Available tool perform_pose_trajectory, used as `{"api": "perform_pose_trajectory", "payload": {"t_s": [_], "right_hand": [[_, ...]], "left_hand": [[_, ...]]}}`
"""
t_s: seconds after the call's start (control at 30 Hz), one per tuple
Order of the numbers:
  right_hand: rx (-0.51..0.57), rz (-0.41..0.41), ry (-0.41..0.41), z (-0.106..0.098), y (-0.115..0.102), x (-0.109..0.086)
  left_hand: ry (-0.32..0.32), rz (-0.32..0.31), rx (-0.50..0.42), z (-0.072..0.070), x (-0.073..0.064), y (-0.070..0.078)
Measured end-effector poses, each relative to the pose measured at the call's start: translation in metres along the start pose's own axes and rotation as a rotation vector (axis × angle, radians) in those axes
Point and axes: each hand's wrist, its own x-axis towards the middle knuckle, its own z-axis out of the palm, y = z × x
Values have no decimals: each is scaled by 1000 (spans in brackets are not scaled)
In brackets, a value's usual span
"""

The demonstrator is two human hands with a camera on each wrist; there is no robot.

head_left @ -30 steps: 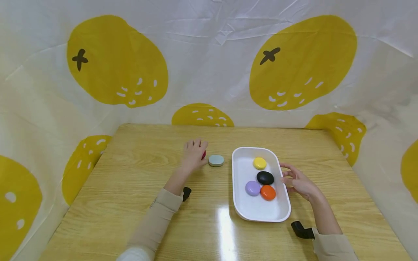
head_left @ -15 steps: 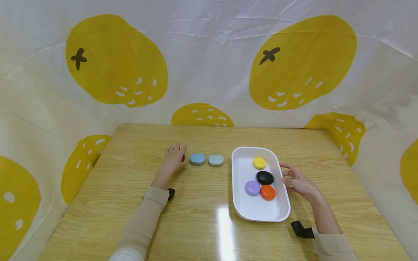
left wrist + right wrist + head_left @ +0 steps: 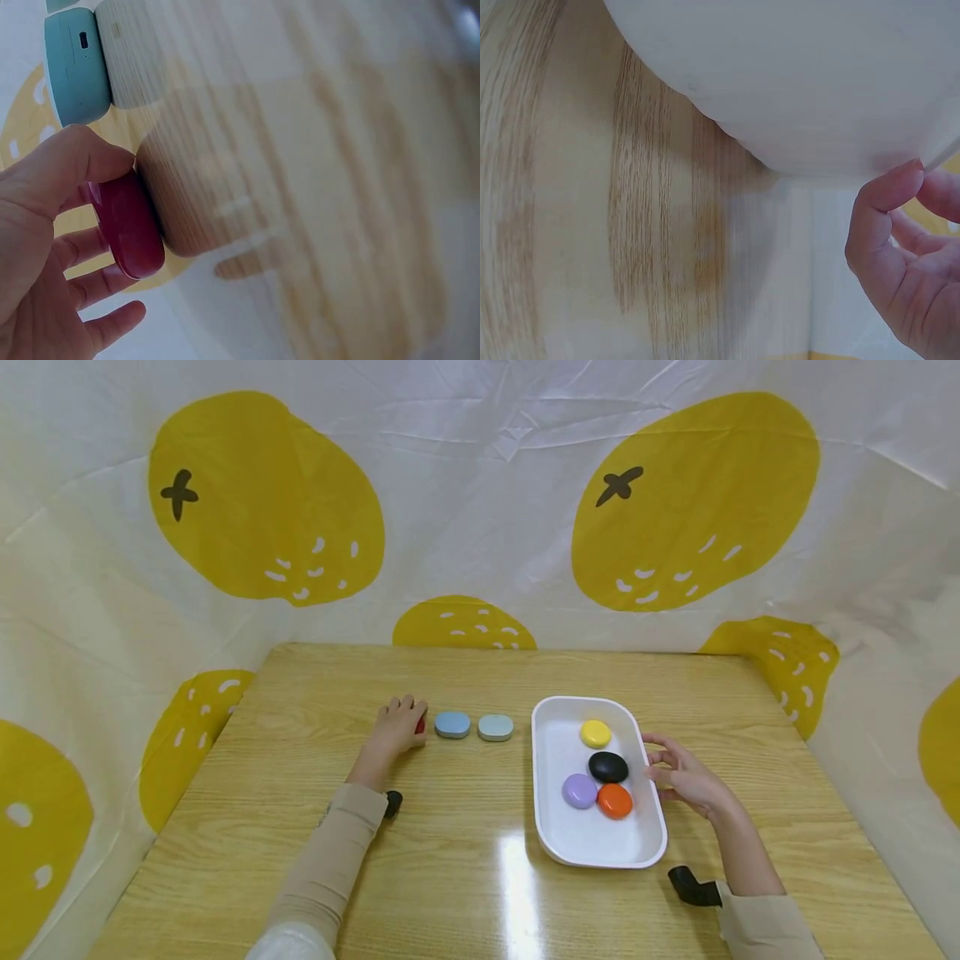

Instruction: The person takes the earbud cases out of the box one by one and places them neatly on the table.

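Observation:
My left hand [image 3: 394,727] is at the left of the table, thumb and fingers around a glossy red earbud case [image 3: 127,221] standing on the wood. Most of that case is hidden from the head view. Right beside it sits a blue earbud case [image 3: 453,724], its charging port facing the left wrist camera. A pale green case [image 3: 496,727] follows in the same row. With its fingertips, my right hand [image 3: 690,781] holds the right rim of a white tray [image 3: 543,827]. Inside lie yellow [image 3: 596,734], black [image 3: 608,767], purple [image 3: 580,791] and orange [image 3: 615,801] rounded cases.
The wooden table [image 3: 450,877] ends at a white curtain [image 3: 480,485] with yellow fruit prints, which also hangs at both sides. Black curved pieces [image 3: 692,887] stick out at the sleeve cuffs.
The left hand has moved left with the red case, uncovering the blue case, and has stayed nearly still over the last half second. The right hand and tray have not visibly moved.

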Motion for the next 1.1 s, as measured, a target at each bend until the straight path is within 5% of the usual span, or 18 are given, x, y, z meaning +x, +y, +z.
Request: {"api": "perform_pose_trajectory", "payload": {"t_s": [0.23, 0.4, 0.53, 0.7, 0.9, 1.1], "right_hand": [[1, 0, 2, 0, 2, 1], [-5, 0, 2, 0, 2, 1], [-11, 2, 8, 0, 1, 1], [-7, 1, 8, -1, 2, 2], [-4, 0, 7, -1, 4, 2], [-4, 3, 7, -1, 3, 1]], "left_hand": [[17, -19, -11, -3, -3, 5], [89, 0, -36, -18, -6, 27], [166, 99, -44, -26, -2, 58], [241, 284, 51, -24, 3, 107], [185, 462, 168, -11, 4, 160], [139, 578, 304, 7, 1, 196]]}}
